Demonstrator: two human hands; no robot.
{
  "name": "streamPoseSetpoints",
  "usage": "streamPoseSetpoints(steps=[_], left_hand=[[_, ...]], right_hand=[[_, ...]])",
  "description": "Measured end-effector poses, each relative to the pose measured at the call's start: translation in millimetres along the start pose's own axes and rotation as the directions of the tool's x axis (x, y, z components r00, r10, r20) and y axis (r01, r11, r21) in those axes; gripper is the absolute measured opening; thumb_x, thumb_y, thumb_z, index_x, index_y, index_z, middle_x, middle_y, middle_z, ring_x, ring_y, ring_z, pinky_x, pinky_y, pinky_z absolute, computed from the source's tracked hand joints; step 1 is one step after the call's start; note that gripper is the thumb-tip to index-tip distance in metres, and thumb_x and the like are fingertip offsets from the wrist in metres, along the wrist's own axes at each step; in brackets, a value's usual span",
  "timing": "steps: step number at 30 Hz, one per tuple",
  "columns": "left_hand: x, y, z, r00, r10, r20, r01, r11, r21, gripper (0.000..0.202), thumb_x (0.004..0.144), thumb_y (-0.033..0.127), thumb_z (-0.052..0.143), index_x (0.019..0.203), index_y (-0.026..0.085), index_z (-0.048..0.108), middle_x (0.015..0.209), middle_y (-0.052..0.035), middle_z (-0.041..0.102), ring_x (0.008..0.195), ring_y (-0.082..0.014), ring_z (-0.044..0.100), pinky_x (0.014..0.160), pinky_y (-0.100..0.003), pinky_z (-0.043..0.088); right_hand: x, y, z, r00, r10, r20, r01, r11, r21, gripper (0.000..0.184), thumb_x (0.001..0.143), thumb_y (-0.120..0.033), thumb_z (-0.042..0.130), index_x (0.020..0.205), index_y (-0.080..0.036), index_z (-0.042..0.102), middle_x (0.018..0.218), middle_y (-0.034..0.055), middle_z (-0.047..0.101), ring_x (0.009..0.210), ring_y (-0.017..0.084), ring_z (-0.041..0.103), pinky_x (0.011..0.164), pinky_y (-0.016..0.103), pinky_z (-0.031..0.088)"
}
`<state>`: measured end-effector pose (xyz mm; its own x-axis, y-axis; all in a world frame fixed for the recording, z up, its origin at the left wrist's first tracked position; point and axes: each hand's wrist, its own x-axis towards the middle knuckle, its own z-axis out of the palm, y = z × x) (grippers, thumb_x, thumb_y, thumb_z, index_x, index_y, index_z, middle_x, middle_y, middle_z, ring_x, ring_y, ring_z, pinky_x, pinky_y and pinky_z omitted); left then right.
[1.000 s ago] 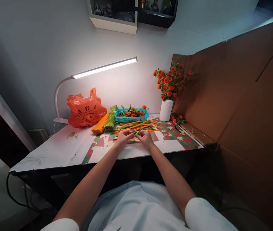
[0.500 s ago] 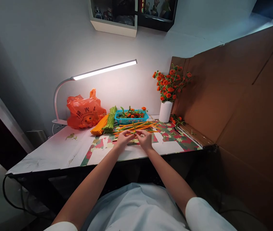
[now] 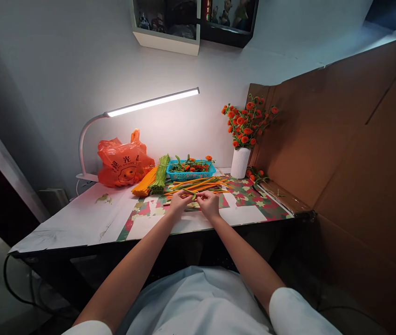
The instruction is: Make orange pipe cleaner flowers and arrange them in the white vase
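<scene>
My left hand (image 3: 180, 201) and my right hand (image 3: 209, 203) meet over the near middle of the table, fingertips pinched close together. Between them is a short green pipe cleaner (image 3: 193, 196), bent, one end lying out over my left fingers. Just beyond my hands, loose orange and green pipe cleaners (image 3: 206, 184) lie in a spread pile. A bundle of orange pipe cleaners (image 3: 144, 183) and a bundle of green pipe cleaners (image 3: 161, 173) rest to the left of it. Finer detail of the held piece is too small to make out.
Behind the pile stands a blue basket (image 3: 191, 175) of orange flowers and green stems. A white ribbed vase (image 3: 240, 163) holds orange flowers at right, near a cardboard wall (image 3: 351, 139). An orange plastic bag (image 3: 124, 163) and a lit lamp (image 3: 154, 101) are at left.
The green pipe cleaner stood upright between my fingers; now its end has swung down to the left. My hands have stayed in nearly the same place.
</scene>
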<state>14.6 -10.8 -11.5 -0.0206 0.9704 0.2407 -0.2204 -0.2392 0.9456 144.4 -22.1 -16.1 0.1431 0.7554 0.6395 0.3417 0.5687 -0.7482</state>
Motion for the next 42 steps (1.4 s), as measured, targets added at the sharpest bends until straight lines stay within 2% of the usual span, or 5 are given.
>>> streamPoseSetpoints(steps=[10, 22, 28, 36, 42], left_hand=[[0.5, 2.1, -0.6, 0.998, -0.056, -0.006, 0.056, 0.998, -0.032, 0.041, 0.048, 0.048, 0.085, 0.064, 0.016, 0.064, 0.065, -0.002, 0.065, 0.06, -0.0131, 0.059, 0.06, -0.027, 0.05], [-4.1, 7.8, -1.9, 0.947, -0.166, 0.274, 0.162, 0.986, 0.04, 0.044, 0.057, 0.051, 0.08, 0.063, 0.017, 0.052, 0.064, -0.0012, 0.062, 0.067, -0.0175, 0.065, 0.068, -0.033, 0.054], [0.6, 0.3, 1.1, 0.984, 0.071, 0.161, -0.092, 0.988, 0.127, 0.038, 0.06, 0.045, 0.077, 0.057, 0.018, 0.05, 0.053, 0.0049, 0.049, 0.054, -0.0108, 0.052, 0.064, -0.028, 0.05], [-9.5, 8.4, 6.8, 0.938, 0.323, 0.124, -0.346, 0.871, 0.348, 0.032, 0.064, 0.037, 0.071, 0.05, 0.021, 0.048, 0.06, 0.0014, 0.051, 0.06, -0.0128, 0.046, 0.059, -0.023, 0.039], [1.7, 0.1, -3.1, 0.991, 0.108, 0.086, -0.128, 0.95, 0.285, 0.035, 0.061, 0.047, 0.074, 0.053, 0.018, 0.055, 0.052, 0.0025, 0.05, 0.053, -0.0119, 0.046, 0.057, -0.025, 0.038]], right_hand=[[2.4, 1.1, 1.9, 0.998, 0.055, 0.023, -0.058, 0.987, 0.15, 0.011, 0.067, -0.02, 0.057, 0.07, -0.02, 0.068, 0.07, 0.003, 0.069, 0.062, 0.016, 0.062, 0.061, 0.028, 0.052], [7.6, 14.0, 3.9, 0.989, 0.142, 0.033, -0.145, 0.941, 0.307, 0.015, 0.066, -0.033, 0.063, 0.068, -0.02, 0.056, 0.065, 0.0003, 0.061, 0.058, 0.013, 0.056, 0.055, 0.024, 0.048], [10.6, 13.3, 5.5, 0.965, 0.257, 0.05, -0.255, 0.876, 0.409, 0.033, 0.058, -0.043, 0.071, 0.062, -0.021, 0.047, 0.059, -0.0021, 0.058, 0.052, 0.011, 0.053, 0.049, 0.023, 0.045], [20.3, 18.3, 1.5, 0.854, 0.434, 0.286, -0.518, 0.667, 0.535, 0.051, 0.053, -0.046, 0.079, 0.057, -0.022, 0.034, 0.046, -0.0066, 0.046, 0.04, 0.008, 0.046, 0.041, 0.022, 0.041], [21.3, 17.3, -0.9, 0.913, 0.339, 0.226, -0.405, 0.814, 0.416, 0.037, 0.057, -0.044, 0.076, 0.062, -0.02, 0.049, 0.058, -0.0035, 0.055, 0.048, 0.01, 0.051, 0.046, 0.024, 0.044]])
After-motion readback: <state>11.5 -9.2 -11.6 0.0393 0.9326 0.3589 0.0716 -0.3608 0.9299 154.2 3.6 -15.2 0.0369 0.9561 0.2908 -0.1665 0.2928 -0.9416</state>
